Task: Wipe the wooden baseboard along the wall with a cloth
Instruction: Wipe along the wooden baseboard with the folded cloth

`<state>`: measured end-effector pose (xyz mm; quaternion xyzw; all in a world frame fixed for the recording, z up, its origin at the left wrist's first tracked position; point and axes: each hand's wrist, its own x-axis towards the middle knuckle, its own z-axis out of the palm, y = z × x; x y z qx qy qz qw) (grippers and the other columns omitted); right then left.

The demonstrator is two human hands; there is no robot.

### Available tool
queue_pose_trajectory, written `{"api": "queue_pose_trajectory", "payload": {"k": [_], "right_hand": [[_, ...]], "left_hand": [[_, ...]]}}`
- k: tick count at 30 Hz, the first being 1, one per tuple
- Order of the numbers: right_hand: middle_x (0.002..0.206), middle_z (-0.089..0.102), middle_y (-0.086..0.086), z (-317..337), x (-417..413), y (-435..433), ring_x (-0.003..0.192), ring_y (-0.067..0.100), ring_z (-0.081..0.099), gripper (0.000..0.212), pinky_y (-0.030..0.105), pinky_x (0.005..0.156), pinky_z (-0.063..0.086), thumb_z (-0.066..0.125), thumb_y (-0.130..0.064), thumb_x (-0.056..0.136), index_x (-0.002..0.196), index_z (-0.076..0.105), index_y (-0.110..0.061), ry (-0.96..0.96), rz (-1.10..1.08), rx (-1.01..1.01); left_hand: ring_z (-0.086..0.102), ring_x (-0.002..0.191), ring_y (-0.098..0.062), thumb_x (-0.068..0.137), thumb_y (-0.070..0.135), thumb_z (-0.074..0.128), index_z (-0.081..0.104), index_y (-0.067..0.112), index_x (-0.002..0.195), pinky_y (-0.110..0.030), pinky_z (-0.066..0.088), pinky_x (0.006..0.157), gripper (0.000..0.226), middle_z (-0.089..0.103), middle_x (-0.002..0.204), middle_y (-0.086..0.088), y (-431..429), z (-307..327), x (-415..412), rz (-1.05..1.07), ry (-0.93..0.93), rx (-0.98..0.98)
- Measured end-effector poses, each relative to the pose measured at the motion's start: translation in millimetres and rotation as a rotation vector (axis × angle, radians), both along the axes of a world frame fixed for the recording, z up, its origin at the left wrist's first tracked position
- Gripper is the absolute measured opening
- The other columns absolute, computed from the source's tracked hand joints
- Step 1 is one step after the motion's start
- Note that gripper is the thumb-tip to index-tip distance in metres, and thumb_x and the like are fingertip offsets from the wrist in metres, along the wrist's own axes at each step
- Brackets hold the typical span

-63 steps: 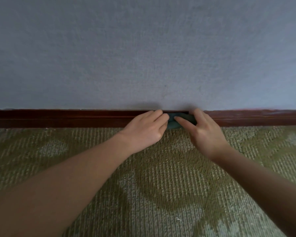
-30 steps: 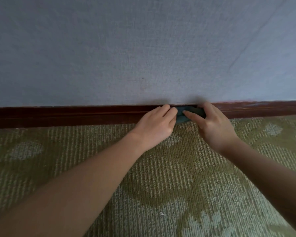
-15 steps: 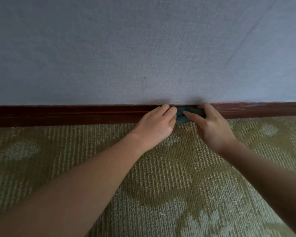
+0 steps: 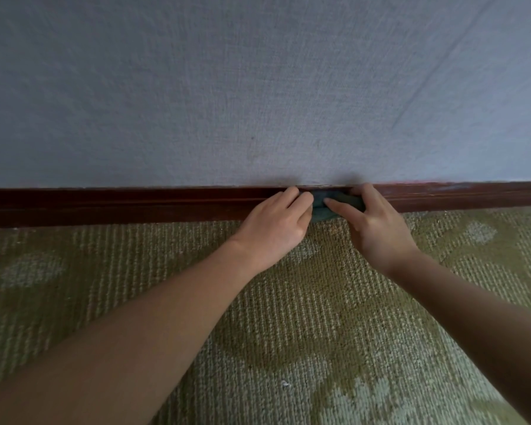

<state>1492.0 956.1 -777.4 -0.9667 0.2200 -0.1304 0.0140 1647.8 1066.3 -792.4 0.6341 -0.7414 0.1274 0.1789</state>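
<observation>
Both hands point(image 4: 273, 228) point(image 4: 377, 230) seemingly pinch cloth point(image 4: 321, 211) against baseboard point(image 4: 135, 205).

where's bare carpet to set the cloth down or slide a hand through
Carpet left of the left hand, along the baseboard, is bare; so is carpet right of the right hand and between the forearms. Crowded only where both hands grip the cloth.

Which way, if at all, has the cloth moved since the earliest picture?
Yes: the cloth slid right along the baseboard, judged against the carpet's white speck.

cloth point(image 4: 319, 213) mostly covered (both ends), baseboard point(image 4: 105, 207) cropped
</observation>
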Motion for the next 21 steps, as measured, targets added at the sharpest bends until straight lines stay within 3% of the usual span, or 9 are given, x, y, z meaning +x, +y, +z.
{"api": "queue_pose_trajectory", "payload": {"k": [7,21], "right_hand": [[0.090,0.056,0.027,-3.1,-0.1,-1.1,0.077,0.040,0.058,0.051,0.045,0.055,0.054,0.068,0.022,0.063,0.108,0.068,-0.001,-0.008,-0.003,0.008],[0.089,0.055,0.027,-4.0,2.8,1.6,0.075,0.039,0.058,0.043,0.043,0.052,0.053,0.068,0.018,0.067,0.106,0.068,-0.001,-0.006,-0.031,0.008]], "left_hand": [[0.060,0.073,-0.026,0.069,-0.008,0.072,0.068,-0.010,0.090,-0.031,0.053,0.059,0.022,0.064,0.084,-0.014,0.8,2.0,-0.5,0.012,0.055,0.012],[0.060,0.075,-0.020,0.065,-0.002,0.078,0.070,-0.004,0.090,-0.024,0.051,0.062,0.026,0.065,0.086,-0.009,0.6,0.4,-1.0,0.003,-0.009,0.038]]}}
